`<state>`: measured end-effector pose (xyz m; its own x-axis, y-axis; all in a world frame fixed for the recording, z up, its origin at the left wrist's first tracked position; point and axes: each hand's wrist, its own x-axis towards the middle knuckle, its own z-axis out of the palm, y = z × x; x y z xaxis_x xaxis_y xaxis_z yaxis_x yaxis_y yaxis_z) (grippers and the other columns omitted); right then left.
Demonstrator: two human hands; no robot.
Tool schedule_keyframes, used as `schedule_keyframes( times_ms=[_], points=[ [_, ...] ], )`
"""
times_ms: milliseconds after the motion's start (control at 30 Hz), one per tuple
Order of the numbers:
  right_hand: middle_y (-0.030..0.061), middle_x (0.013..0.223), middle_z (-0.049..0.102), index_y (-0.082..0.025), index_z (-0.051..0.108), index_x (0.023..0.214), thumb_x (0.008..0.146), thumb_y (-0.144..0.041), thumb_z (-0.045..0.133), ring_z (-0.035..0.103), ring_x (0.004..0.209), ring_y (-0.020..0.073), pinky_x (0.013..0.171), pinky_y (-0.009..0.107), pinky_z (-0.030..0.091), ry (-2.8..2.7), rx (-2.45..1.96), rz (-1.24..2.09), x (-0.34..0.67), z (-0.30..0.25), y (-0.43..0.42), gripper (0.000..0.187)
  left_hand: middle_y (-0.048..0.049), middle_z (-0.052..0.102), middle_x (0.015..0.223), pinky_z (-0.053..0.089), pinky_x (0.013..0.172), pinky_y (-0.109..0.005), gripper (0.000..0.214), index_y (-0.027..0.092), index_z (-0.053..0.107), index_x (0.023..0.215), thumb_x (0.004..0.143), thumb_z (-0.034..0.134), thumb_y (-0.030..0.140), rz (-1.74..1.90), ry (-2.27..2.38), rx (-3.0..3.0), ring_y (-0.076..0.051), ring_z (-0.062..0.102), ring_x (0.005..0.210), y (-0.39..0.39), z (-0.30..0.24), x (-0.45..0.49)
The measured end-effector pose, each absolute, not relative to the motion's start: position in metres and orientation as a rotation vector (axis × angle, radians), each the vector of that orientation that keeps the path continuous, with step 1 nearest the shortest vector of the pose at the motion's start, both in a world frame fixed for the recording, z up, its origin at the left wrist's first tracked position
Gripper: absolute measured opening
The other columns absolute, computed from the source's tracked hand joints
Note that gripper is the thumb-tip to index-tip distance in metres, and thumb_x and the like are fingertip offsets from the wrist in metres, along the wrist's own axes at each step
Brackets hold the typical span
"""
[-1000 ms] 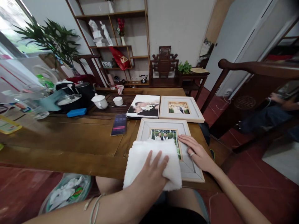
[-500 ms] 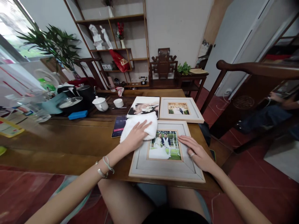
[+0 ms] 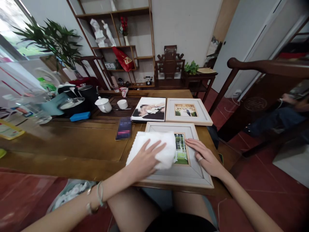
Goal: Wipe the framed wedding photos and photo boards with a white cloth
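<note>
My left hand (image 3: 148, 161) presses a folded white cloth (image 3: 140, 143) onto a picture frame (image 3: 166, 177), its fingers spread over the cloth. The frame lies flat at the table's near edge, with a pale wide border and a light wood rim. Most of its photo (image 3: 181, 154) is hidden under the cloth; only a green strip on the right shows. My right hand (image 3: 204, 158) rests on the frame's right border, fingers stretched flat towards the photo's edge. Beyond lie a second framed photo (image 3: 205, 116) and a white-edged picture (image 3: 147, 103), side by side.
A dark phone-like object (image 3: 123, 129) lies left of the cloth. Further left on the wooden table (image 3: 96, 138) are a lidded white cup (image 3: 103, 104), a small white bowl (image 3: 122, 103), a blue block (image 3: 80, 116) and a kettle (image 3: 88, 96). A wooden chair (image 3: 251, 96) stands right.
My left hand has slid the cloth right and towards me, from the frame's upper left corner across most of its photo. The phone-like object is now uncovered. My right hand stays put.
</note>
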<state>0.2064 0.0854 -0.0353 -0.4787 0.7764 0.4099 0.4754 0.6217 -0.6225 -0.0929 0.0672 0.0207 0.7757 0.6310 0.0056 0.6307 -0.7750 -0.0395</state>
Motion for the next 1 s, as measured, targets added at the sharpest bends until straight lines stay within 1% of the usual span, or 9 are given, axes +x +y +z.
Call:
schedule_keyframes(
  times_ms=[67, 167, 267, 467, 533, 600, 767, 933, 1000],
  points=[
    [0.0052, 0.139, 0.049, -0.028, 0.046, 0.136, 0.091, -0.019, 0.036, 0.039, 0.132, 0.0246, 0.111, 0.053, 0.031, -2.153, -0.980, 0.568, 0.206, -0.036, 0.085, 0.047, -0.0100, 0.021, 0.154, 0.012, 0.114, -0.053, 0.023, 0.018, 0.070, 0.099, 0.084, 0.059, 0.031, -0.062, -1.126, -2.800, -0.032, 0.018, 0.141, 0.097, 0.015, -0.093],
    [0.0057, 0.138, 0.049, -0.028, 0.047, 0.135, 0.090, -0.019, 0.036, 0.039, 0.131, 0.0246, 0.110, 0.054, 0.031, -2.147, -0.991, 0.571, 0.206, -0.036, 0.085, 0.047, -0.0149, 0.023, 0.153, 0.017, 0.112, -0.054, 0.031, 0.016, 0.065, 0.113, 0.087, 0.055, 0.029, -0.110, -1.229, -2.676, -0.033, 0.019, 0.141, 0.136, 0.014, -0.086],
    [0.0063, 0.138, 0.050, -0.027, 0.048, 0.134, 0.090, -0.018, 0.036, 0.039, 0.131, 0.0244, 0.110, 0.055, 0.031, -2.141, -0.994, 0.574, 0.206, -0.036, 0.085, 0.047, -0.0150, 0.027, 0.151, 0.023, 0.109, -0.056, 0.028, 0.017, 0.066, 0.109, 0.087, 0.055, 0.028, -0.032, -1.262, -2.652, -0.036, 0.021, 0.140, 0.148, 0.018, -0.077],
    [0.0059, 0.138, 0.050, -0.027, 0.047, 0.135, 0.088, -0.015, 0.036, 0.039, 0.131, 0.0241, 0.110, 0.055, 0.031, -2.145, -0.990, 0.573, 0.205, -0.035, 0.085, 0.049, -0.0182, 0.034, 0.147, 0.025, 0.105, -0.062, 0.023, 0.017, 0.070, 0.099, 0.084, 0.060, 0.031, 0.200, -1.268, -2.742, -0.041, 0.028, 0.136, 0.083, 0.029, -0.069],
    [0.0056, 0.138, 0.050, -0.027, 0.046, 0.135, 0.088, -0.015, 0.037, 0.039, 0.131, 0.0242, 0.110, 0.055, 0.031, -2.142, -0.992, 0.576, 0.205, -0.034, 0.085, 0.050, -0.0202, 0.040, 0.143, 0.031, 0.102, -0.061, 0.026, 0.017, 0.070, 0.100, 0.084, 0.060, 0.034, 0.305, -1.298, -2.787, -0.042, 0.035, 0.132, 0.049, 0.032, -0.071],
    [0.0053, 0.138, 0.050, -0.028, 0.046, 0.136, 0.088, -0.014, 0.037, 0.040, 0.131, 0.0244, 0.110, 0.055, 0.031, -2.140, -0.989, 0.578, 0.204, -0.033, 0.084, 0.051, -0.0184, 0.042, 0.142, 0.032, 0.102, -0.058, 0.027, 0.020, 0.070, 0.102, 0.082, 0.062, 0.037, 0.324, -1.256, -2.846, -0.041, 0.038, 0.131, 0.021, 0.033, -0.073],
    [0.0054, 0.138, 0.049, -0.028, 0.046, 0.136, 0.089, -0.016, 0.037, 0.039, 0.131, 0.0246, 0.110, 0.055, 0.031, -2.153, -0.983, 0.575, 0.205, -0.034, 0.085, 0.050, -0.0134, 0.029, 0.151, 0.024, 0.109, -0.054, 0.035, 0.021, 0.066, 0.110, 0.080, 0.063, 0.040, 0.082, -1.204, -2.837, -0.037, 0.025, 0.138, 0.008, 0.024, -0.076],
    [0.0064, 0.139, 0.049, -0.026, 0.046, 0.136, 0.090, -0.019, 0.037, 0.039, 0.132, 0.0251, 0.111, 0.054, 0.030, -2.159, -0.987, 0.582, 0.206, -0.035, 0.086, 0.047, -0.0158, 0.022, 0.153, 0.019, 0.112, -0.055, 0.028, 0.014, 0.068, 0.101, 0.086, 0.055, 0.034, -0.111, -1.300, -2.734, -0.036, 0.016, 0.141, 0.078, 0.016, -0.075],
    [0.0071, 0.139, 0.049, -0.025, 0.046, 0.136, 0.090, -0.019, 0.037, 0.038, 0.132, 0.0252, 0.111, 0.054, 0.030, -2.164, -0.981, 0.580, 0.207, -0.035, 0.086, 0.047, -0.0182, 0.020, 0.153, 0.018, 0.111, -0.057, 0.031, 0.013, 0.064, 0.111, 0.088, 0.052, 0.030, -0.177, -1.348, -2.639, -0.036, 0.013, 0.142, 0.110, 0.015, -0.073]
  ],
)
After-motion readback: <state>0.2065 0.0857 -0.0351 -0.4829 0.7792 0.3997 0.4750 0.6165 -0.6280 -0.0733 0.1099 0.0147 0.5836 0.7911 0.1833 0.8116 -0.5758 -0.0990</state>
